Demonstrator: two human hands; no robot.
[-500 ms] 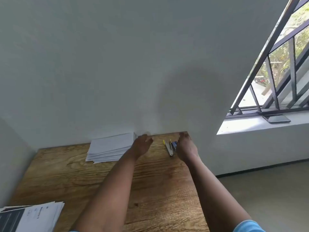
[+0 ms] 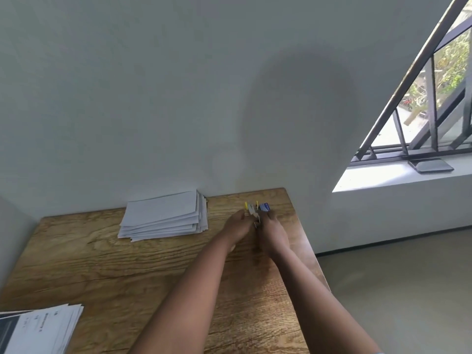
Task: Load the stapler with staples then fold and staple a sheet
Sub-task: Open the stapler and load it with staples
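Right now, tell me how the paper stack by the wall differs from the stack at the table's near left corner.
The far stack is plain white with no print showing; the near stack carries printed text and a dark panel. The far stack lies wholly in view against the wall, left of both hands; the near stack is cut off by the frame's edge at the near left corner. Both are loosely fanned piles lying flat on the wooden table.

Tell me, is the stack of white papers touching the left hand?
Apart. The head view shows bare wooden table between the white paper stack and the left hand.
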